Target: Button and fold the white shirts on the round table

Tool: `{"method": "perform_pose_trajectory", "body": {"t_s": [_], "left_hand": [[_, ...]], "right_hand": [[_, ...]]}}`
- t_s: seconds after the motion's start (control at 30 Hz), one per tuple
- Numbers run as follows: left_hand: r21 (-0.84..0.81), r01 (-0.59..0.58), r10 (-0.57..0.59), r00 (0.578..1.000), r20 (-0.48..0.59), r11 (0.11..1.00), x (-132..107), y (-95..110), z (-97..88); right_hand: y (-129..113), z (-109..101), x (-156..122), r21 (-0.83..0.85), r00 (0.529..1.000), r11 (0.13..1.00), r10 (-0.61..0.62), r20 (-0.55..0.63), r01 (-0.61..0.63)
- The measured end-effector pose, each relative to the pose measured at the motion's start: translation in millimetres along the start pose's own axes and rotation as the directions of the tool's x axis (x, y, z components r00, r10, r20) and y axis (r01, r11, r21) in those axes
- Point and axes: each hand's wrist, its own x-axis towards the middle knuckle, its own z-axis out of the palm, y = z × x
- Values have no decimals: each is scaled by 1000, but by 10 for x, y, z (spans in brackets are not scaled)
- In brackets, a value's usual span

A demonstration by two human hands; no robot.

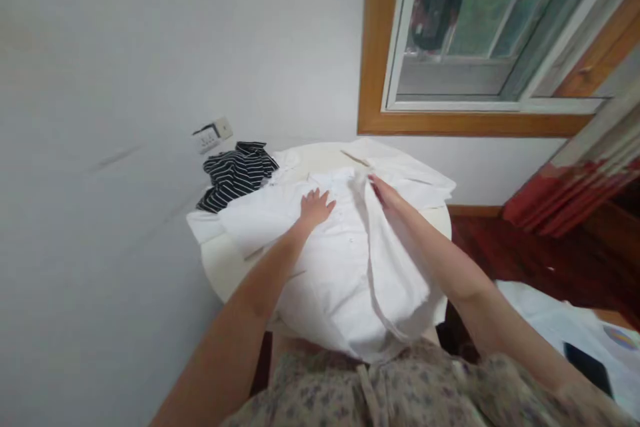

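A white button-up shirt lies spread over a round cream table, its sleeves reaching out to both sides and its hem hanging over the near edge. My left hand rests flat on the shirt's front, fingers spread. Farther right, my right hand grips the raised edge of one front panel near the collar. That panel stands up in a fold and partly hides the fingers. A small button shows on the lower front.
A black-and-white striped garment sits at the table's left rear. A wall socket is just behind it. The wooden window frame rises beyond the table. At right are a red curtain and a dark phone-like object on a white surface.
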Motion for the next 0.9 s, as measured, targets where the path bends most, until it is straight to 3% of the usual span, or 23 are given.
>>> {"method": "perform_pose_trajectory", "body": {"t_s": [0.1, 0.2, 0.27, 0.37, 0.53, 0.67, 0.9], "left_hand": [[13, -35, 36, 997, -70, 999, -140, -6, 3], [3, -68, 68, 990, -127, 998, -275, -26, -18], [-6, -90, 88, 985, -146, 996, -342, -44, -38], [-18, -114, 110, 981, -163, 993, -390, -65, -60], [-43, -131, 120, 972, -204, 990, -388, -88, -60], [-61, -143, 128, 971, -200, 988, -377, -122, -45], [-73, -172, 159, 975, -153, 982, -333, -152, -19]], "right_hand": [[9, 133, -36, -73, 981, 997, -21, 194, 36], [-11, 38, 23, -222, 950, 963, -82, 301, 154], [1, -84, 86, -400, 966, 892, -127, 226, 211], [118, -151, 119, -675, 986, 721, -153, 62, 154], [417, 138, -14, -874, 985, 475, -173, 19, 101], [485, 260, -61, -891, 983, 445, -184, 10, 93], [456, 209, -56, -869, 978, 483, -208, 6, 108]]}}
